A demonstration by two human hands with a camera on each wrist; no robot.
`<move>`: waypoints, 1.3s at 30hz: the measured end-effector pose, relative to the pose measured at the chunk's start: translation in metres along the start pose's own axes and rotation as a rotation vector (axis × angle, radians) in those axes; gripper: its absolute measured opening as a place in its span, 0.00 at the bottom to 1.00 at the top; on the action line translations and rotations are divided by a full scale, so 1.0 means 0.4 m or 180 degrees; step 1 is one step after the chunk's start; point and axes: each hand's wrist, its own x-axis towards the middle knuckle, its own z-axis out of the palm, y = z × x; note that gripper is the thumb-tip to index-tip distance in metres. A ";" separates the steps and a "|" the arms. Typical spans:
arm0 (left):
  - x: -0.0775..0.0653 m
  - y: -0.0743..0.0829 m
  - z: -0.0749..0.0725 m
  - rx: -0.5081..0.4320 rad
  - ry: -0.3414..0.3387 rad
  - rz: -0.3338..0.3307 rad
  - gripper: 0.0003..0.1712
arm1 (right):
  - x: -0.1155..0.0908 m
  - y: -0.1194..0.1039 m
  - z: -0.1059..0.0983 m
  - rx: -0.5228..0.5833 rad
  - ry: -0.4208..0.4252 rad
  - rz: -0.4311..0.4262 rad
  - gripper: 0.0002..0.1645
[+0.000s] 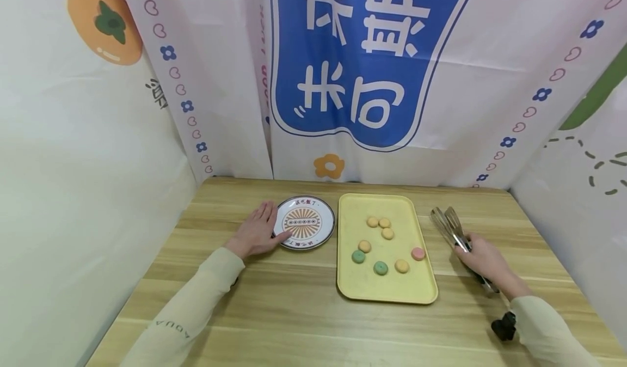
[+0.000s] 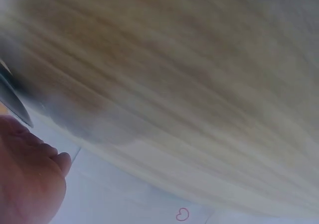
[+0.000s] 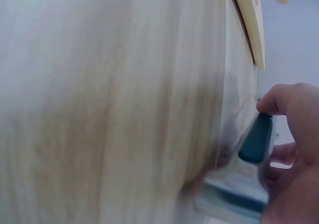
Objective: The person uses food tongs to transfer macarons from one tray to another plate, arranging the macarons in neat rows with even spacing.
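With its fingers straight, my left hand [image 1: 257,230] lies along the left edge of a round white plate [image 1: 320,235], its thumb over the near rim. The plate has a dark rim line and an orange sunburst print. In the left wrist view the plate's edge [image 2: 15,104] shows just past the fingers. At the right, my right hand [image 1: 485,258] grips metal tongs [image 1: 453,226], whose tips point away from me and stand slightly apart. The right wrist view shows the thumb on the dark grip [image 3: 257,139] of the tongs.
Between the hands lies a yellow tray [image 1: 350,285] with several small round cookie-like pieces: yellowish ones [image 1: 387,233], two green ones [image 1: 380,268] and a pink one [image 1: 418,254]. The wooden table [image 1: 294,312] ends at a printed cloth [image 1: 235,111], with white walls on both sides.
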 end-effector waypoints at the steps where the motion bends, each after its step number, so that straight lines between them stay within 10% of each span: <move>1: -0.001 0.000 -0.001 0.0001 -0.0012 0.0001 0.59 | -0.002 -0.002 -0.001 0.0006 0.0012 0.0009 0.30; 15: -0.001 -0.005 0.002 0.0085 -0.0106 -0.0001 0.61 | -0.003 0.001 -0.009 -0.0071 0.0026 0.0210 0.38; 39: -0.002 -0.008 0.003 0.0065 -0.0086 -0.0019 0.62 | -0.042 0.004 -0.004 -0.0163 0.0186 -0.0383 0.36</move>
